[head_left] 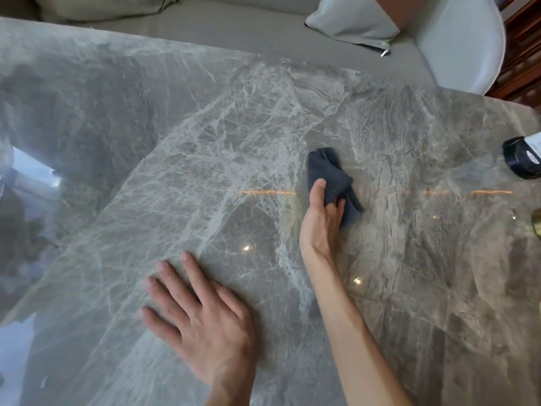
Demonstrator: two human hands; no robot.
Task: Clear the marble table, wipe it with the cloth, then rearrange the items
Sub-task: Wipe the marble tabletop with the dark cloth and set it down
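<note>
The grey marble table (205,142) with white veins fills most of the head view. A crumpled dark blue-grey cloth (328,171) lies on it right of centre. My right hand (322,221) grips the cloth's near part and presses it against the marble, arm stretched forward. My left hand (202,323) rests flat on the tabletop near the front, fingers spread, holding nothing.
A dark jar with a white label (522,158) stands at the table's right edge, and a brass-coloured object (537,227) peeks in below it. Beyond the far edge are a beige sofa (205,27), a grey cushion (351,22) and a white chair (462,45).
</note>
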